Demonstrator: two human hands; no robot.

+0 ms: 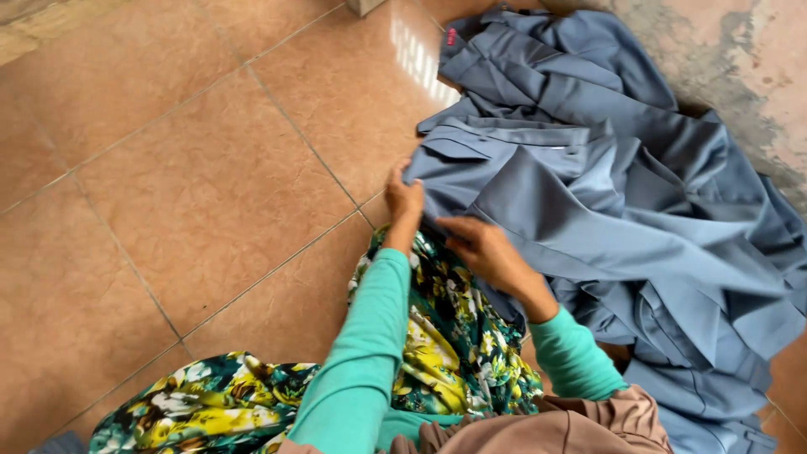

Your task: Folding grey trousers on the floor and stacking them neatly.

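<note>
smooth grey-blue garment [588,193], creased, in left hand [404,199] and right hand [485,250]

The grey-blue garment [588,193] I am handling is a large heap of smooth, plain cloth, crumpled into deep folds and spread over the floor [185,185] at my right, reaching up toward the far edge of the tiles. Flat stitched bands and flaps show near its upper left part. Its near left edge lies over my flowered skirt [454,336], where my left hand [404,197] and right hand [483,250] pinch it.
</note>
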